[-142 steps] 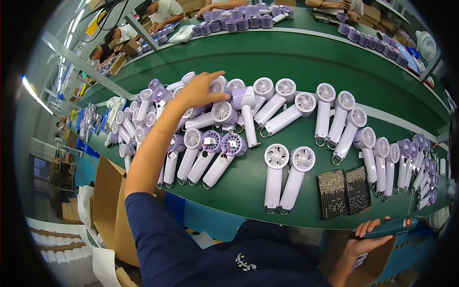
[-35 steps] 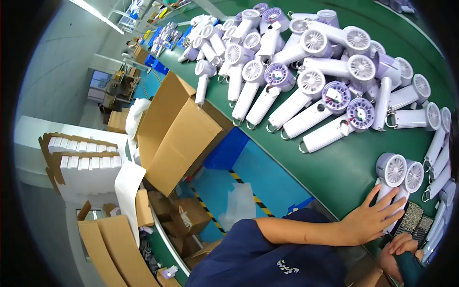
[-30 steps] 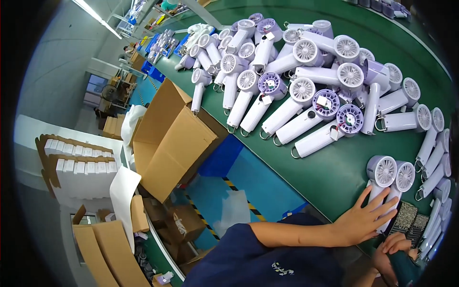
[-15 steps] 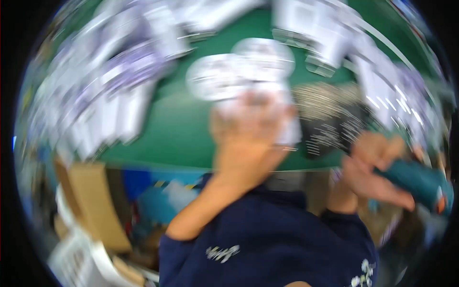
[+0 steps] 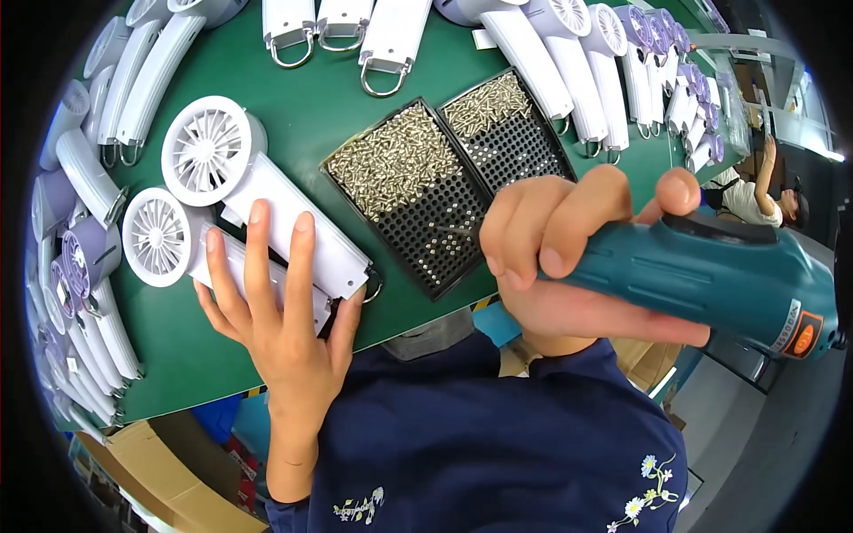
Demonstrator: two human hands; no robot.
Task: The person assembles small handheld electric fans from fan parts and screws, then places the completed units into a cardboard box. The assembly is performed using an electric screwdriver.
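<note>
My left hand (image 5: pixel 289 329) lies with fingers spread over two white handheld fans side by side. Its fingertips rest on the handles of the farther fan (image 5: pixel 298 226) and the nearer fan (image 5: pixel 156 236); the palm hides part of the nearer one. My right hand (image 5: pixel 569 258) is wrapped around a teal electric screwdriver (image 5: pixel 693 271), held nearly level. The thin bit points left, over a black perforated screw tray (image 5: pixel 404 233) with loose silvery screws (image 5: pixel 391 164) heaped at its far end. Whether the bit touches a screw, I cannot tell.
A second perforated tray (image 5: pixel 520 147) adjoins the first. White and lilac fans crowd the green table (image 5: pixel 293 93) at left (image 5: pixel 89 253), far side (image 5: pixel 391 40) and right (image 5: pixel 551 75). A cardboard box (image 5: pixel 164 471) stands below the front edge. Another person (image 5: pixel 755 200) is at far right.
The view has swung right and sharpened, so the fans and my left hand now appear farther left. My right hand has brought the screwdriver over beside the trays, its bit above the screws.
</note>
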